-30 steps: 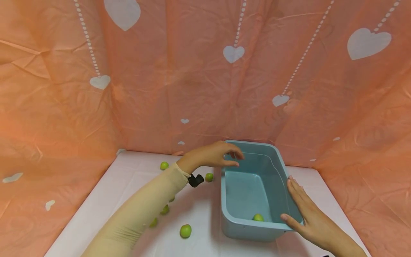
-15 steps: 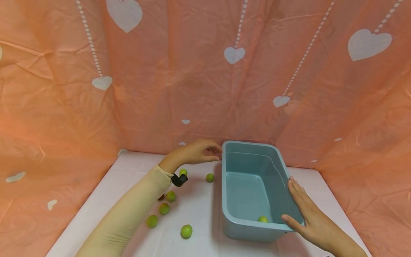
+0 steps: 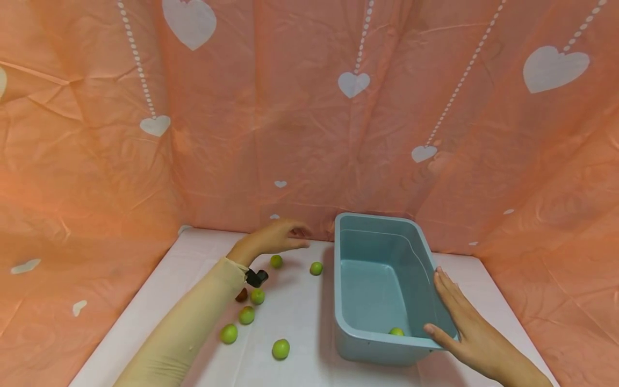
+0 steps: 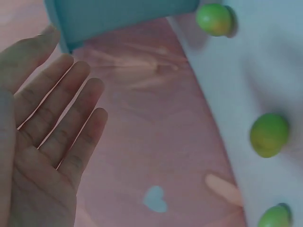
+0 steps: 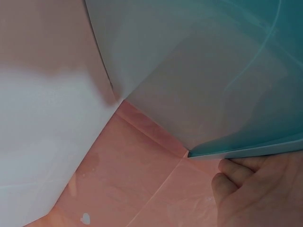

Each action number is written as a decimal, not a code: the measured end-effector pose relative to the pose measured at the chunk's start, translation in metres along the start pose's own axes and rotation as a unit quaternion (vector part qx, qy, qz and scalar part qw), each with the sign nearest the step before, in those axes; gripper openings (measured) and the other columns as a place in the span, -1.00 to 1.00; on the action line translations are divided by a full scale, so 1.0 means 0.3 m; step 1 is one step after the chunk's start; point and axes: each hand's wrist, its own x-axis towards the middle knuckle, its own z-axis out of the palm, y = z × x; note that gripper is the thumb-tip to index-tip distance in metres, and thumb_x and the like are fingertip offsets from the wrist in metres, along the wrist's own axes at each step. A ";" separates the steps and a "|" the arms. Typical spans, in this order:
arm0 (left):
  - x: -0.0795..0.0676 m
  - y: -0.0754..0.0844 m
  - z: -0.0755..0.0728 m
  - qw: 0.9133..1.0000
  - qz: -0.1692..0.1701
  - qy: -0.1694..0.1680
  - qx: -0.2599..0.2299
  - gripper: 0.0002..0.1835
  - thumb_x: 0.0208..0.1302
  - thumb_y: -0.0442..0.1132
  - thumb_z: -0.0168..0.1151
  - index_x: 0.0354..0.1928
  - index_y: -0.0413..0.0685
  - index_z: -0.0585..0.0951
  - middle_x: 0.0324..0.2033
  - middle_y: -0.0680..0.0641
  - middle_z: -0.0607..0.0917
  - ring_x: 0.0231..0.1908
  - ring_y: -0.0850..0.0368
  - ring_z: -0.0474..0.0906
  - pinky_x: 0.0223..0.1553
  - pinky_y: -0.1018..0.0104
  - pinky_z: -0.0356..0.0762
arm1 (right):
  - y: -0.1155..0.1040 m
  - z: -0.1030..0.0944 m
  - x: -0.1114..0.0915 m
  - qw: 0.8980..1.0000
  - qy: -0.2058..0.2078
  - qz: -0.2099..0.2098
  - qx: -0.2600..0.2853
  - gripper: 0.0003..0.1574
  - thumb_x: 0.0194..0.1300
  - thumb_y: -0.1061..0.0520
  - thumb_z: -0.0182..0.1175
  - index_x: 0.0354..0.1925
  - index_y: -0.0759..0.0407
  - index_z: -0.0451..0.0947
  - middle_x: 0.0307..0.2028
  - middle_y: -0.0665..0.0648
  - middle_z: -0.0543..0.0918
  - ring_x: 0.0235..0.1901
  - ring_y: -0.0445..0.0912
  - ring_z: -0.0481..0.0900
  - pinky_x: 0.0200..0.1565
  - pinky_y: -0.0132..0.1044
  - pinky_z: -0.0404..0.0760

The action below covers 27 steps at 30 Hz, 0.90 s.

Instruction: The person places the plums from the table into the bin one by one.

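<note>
My left hand [image 3: 273, 237] hovers over the back of the white table, its fingers loosely bent and the palm bare in the left wrist view. Near it lie two small round green fruits [image 3: 316, 268], [image 4: 270, 135]. To its right stands a blue-grey plastic basin [image 3: 374, 343]. My right hand [image 3: 464, 325] holds the basin's near right corner, thumb over the rim and fingers along the outside. In the right wrist view those fingers [image 5: 236, 172] sit just under the rim. Inside the basin, a green fruit [image 3: 396, 331] is partly hidden by the near wall.
Several more green fruits [image 3: 229, 334] lie in front of the left forearm, alongside a dark reddish-brown one [image 3: 242, 295]. Another green fruit [image 3: 280, 349] rests nearer the front. Orange sheeting [image 3: 300, 134] with white hearts encloses the table [image 3: 300, 317] at the back and sides.
My left hand has moved left, from over the basin's left rim to above the table. The fruit inside the basin has shifted slightly right. My right hand has stayed on the rim.
</note>
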 end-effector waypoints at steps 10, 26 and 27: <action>-0.009 -0.112 0.069 0.999 -0.033 0.006 0.019 -0.60 0.46 -0.01 0.45 0.22 -0.01 0.73 0.13 -0.03 0.77 0.19 -0.02 0.66 0.31 -0.03 0.58 | -0.001 0.002 0.000 1.000 -0.001 0.002 -0.001 0.33 0.38 -0.06 0.48 0.75 0.17 -0.15 0.74 0.10 -0.16 0.64 -0.41 -0.41 0.41 -0.74 -0.32; -0.017 -0.206 0.165 1.000 -0.007 -0.005 -0.030 -0.55 0.43 -0.22 0.48 0.25 -0.29 0.68 0.18 -0.25 0.74 0.23 -0.19 0.65 0.33 -0.07 0.57 | -0.005 0.000 0.000 1.000 -0.004 0.009 0.001 0.34 0.39 -0.05 0.47 0.75 0.14 -0.17 0.74 0.09 -0.16 0.63 -0.43 -0.42 0.40 -0.75 -0.32; -0.015 -0.208 0.171 0.999 -0.009 -0.007 -0.033 -0.55 0.43 -0.22 0.48 0.26 -0.29 0.68 0.18 -0.25 0.74 0.23 -0.19 0.65 0.34 -0.07 0.56 | -0.005 0.000 0.000 1.000 -0.005 0.011 0.001 0.34 0.39 -0.06 0.47 0.76 0.13 -0.18 0.74 0.08 -0.16 0.63 -0.43 -0.42 0.40 -0.75 -0.32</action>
